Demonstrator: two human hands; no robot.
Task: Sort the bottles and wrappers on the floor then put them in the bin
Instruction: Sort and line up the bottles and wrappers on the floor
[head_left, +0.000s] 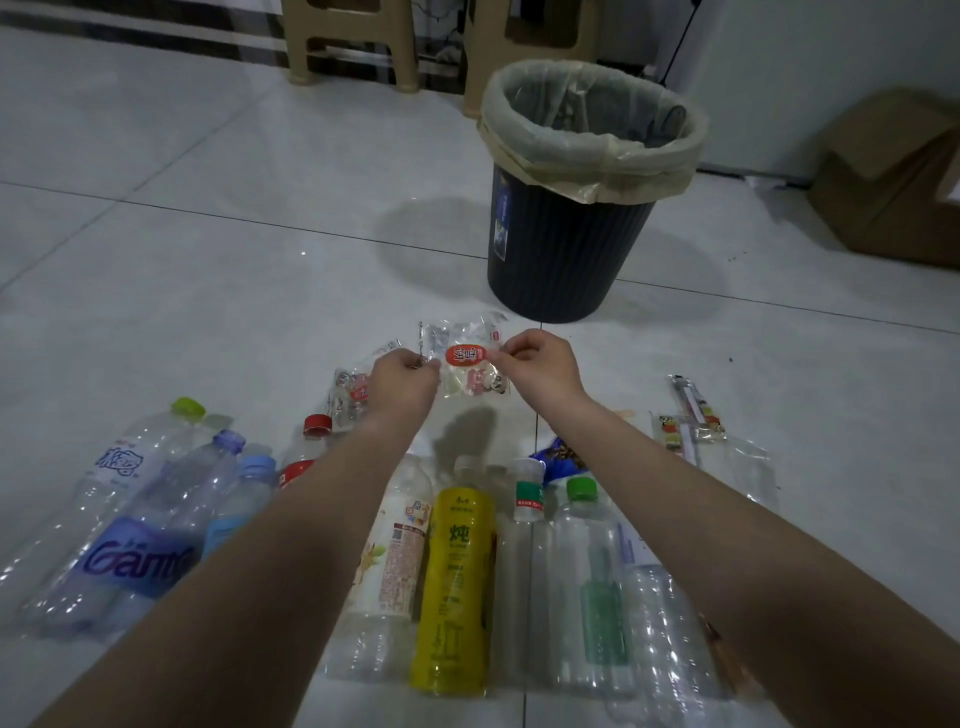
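1. lying closest, in a neat row on the pale tiled floor (218, 218), are the empty plastic bottles, like the tall yellow bottle (457, 587) and the clear bottle with a green cap (587, 571). i think they lie side by side because this is the bottle pile.
2. a bit further, the left hand (402, 382) and the right hand (540, 366) each pinch one side of a see-through wrapper with a red oval label (467, 364). they hold it spread flat, lifted off the floor, maybe to smooth it.
3. other clear wrappers (693, 415) lie to the right, apart from the bottles.
4. further on stands the dark ribbed bin with a pale bag (566, 249), close ahead for easy dropping.
5. far back are tan plastic stools (353, 41) and a brown cardboard box (893, 176).
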